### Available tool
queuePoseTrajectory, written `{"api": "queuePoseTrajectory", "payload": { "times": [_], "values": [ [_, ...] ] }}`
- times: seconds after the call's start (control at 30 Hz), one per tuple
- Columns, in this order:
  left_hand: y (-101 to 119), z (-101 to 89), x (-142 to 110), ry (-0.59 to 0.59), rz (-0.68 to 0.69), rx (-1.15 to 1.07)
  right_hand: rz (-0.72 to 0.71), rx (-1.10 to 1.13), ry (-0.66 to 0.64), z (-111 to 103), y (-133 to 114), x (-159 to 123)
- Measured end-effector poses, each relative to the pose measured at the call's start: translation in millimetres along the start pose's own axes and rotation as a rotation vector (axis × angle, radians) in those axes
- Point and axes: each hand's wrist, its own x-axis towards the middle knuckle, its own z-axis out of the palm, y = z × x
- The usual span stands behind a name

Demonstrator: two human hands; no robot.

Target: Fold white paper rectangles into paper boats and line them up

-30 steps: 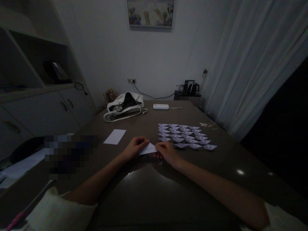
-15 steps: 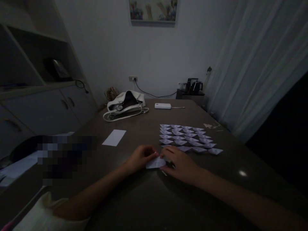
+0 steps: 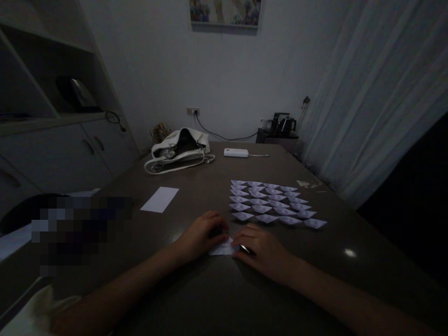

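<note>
A small piece of folded white paper (image 3: 223, 248) lies between my two hands near the middle of the table. My left hand (image 3: 205, 235) is closed on its left side, thumb and fingers pinching the upper edge. On the other side my right hand (image 3: 261, 247) grips the right end of the paper between thumb and fingertips. Just beyond the hands, several folded paper boats (image 3: 266, 218) stand in rows. To the left, a flat white sheet of paper (image 3: 160, 199) rests on the table.
A white handbag (image 3: 180, 151) sits at the far left of the dark table (image 3: 196, 298). Near the far edge lies a white power bank (image 3: 236, 153) with a short cable. Paper scraps (image 3: 308, 184) lie right of the boats. A black kettle (image 3: 286, 126) stands beyond the table.
Both hands and the folded paper sit slightly lower in view, and the paper lies flatter on the table. The view itself has shifted a little. Both hands still hold the paper.
</note>
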Motion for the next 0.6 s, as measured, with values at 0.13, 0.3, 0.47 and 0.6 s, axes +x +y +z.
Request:
{"api": "queuePoseTrajectory", "payload": {
  "times": [0.13,0.3,0.47,0.6],
  "values": [
    [1.0,-16.6,-6.1,-0.168,0.025,-0.001,0.006,-0.002,-0.005,-1.2,-0.3,-0.8],
    [3.2,-26.3,-12.7,-0.271,-0.007,0.019,-0.007,-0.017,0.009,0.3,2.1,-1.5],
    [5.5,-23.7,-14.1,-0.285,0.022,0.022,-0.011,-0.027,0.009,1.6,3.8,-3.5],
    [6.0,-21.9,-14.4,-0.289,0.055,0.018,-0.022,-0.030,0.001,0.6,5.1,-5.3]
  ]
}}
